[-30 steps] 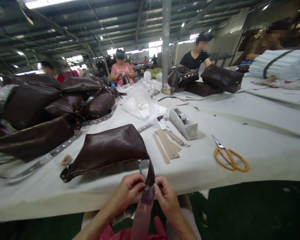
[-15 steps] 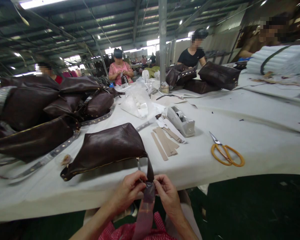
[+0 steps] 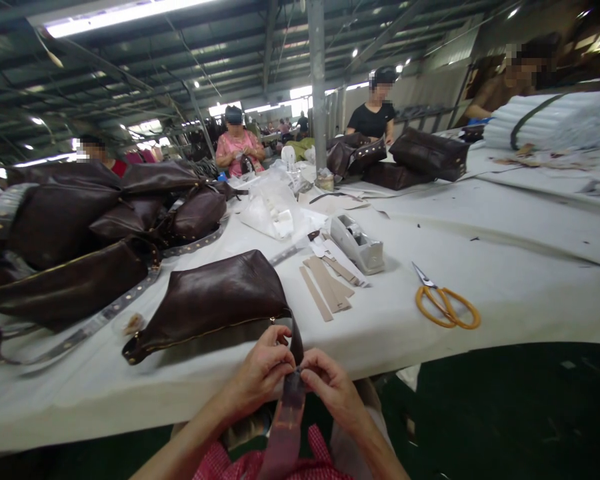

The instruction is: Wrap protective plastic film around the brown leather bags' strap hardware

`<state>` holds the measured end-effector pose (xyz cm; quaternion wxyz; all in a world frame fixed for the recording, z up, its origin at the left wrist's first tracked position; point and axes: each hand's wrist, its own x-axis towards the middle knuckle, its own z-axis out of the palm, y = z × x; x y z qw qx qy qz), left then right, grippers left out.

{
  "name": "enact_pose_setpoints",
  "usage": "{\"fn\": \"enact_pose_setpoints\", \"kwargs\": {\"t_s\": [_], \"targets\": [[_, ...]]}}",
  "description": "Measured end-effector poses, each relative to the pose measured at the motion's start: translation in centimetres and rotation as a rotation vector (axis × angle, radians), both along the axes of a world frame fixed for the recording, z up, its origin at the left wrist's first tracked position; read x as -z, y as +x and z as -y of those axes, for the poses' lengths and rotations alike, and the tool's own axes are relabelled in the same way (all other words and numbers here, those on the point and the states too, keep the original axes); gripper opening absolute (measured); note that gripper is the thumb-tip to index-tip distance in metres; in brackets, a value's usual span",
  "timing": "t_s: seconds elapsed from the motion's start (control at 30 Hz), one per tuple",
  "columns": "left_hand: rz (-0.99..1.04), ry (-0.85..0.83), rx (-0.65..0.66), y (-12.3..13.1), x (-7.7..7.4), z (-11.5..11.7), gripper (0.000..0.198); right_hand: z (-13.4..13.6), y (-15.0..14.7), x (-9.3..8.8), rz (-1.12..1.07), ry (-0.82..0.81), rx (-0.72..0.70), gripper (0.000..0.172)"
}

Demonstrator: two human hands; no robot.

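Note:
A dark brown leather bag (image 3: 225,293) with a gold zipper lies at the table's front edge. From its right end a strap (image 3: 286,417) hangs over the edge towards my lap, its lower part in a clear plastic wrapping. My left hand (image 3: 267,367) pinches the strap's left side where the wrapping begins. Opposite it, my right hand (image 3: 330,383) grips the right side with thumb and forefinger. The fingertips of both hands nearly meet there and hide part of the strap.
Orange-handled scissors (image 3: 445,305) lie to the right. Beige strips (image 3: 325,287) and a grey tape dispenser (image 3: 357,245) are behind my hands. More brown bags (image 3: 65,220) are heaped at the left. Across the table, a person in pink (image 3: 240,150) handles a dark item.
My hands stay on the strap, with the fingertips now closer together at the wrapping's top. The left fingers have lifted slightly. The view has shifted a little.

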<state>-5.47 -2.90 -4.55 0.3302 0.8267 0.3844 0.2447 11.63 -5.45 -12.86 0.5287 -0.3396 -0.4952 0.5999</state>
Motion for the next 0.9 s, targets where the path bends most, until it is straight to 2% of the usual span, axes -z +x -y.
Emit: {"fn": "enact_pose_setpoints", "kwargs": {"t_s": [0.17,0.3,0.43,0.67,0.77,0.9], "targets": [[-0.052,0.124,0.006,0.4,-0.6,-0.6,0.018,-1.1,1.0,-0.2,0.013,0.058,-0.048,0.017],[-0.100,0.224,0.033,1.6,-1.9,-2.1,0.015,-2.7,1.7,-0.9,0.070,0.137,0.073,0.016],[0.000,0.170,0.034,3.2,-3.4,-4.5,0.015,-4.7,2.1,-2.0,0.034,0.113,0.218,0.024],[-0.027,0.044,-0.126,5.5,-5.4,-8.5,0.015,-8.6,1.5,-3.1,-0.172,-0.036,0.225,0.034],[-0.125,0.107,-0.119,6.0,-6.3,-10.5,0.016,-11.0,1.1,-2.9,-0.247,-0.073,0.286,0.039],[-0.212,0.162,-0.087,6.0,-7.3,-13.8,0.014,-14.4,0.9,-2.3,-0.155,-0.007,0.317,0.048]]}}
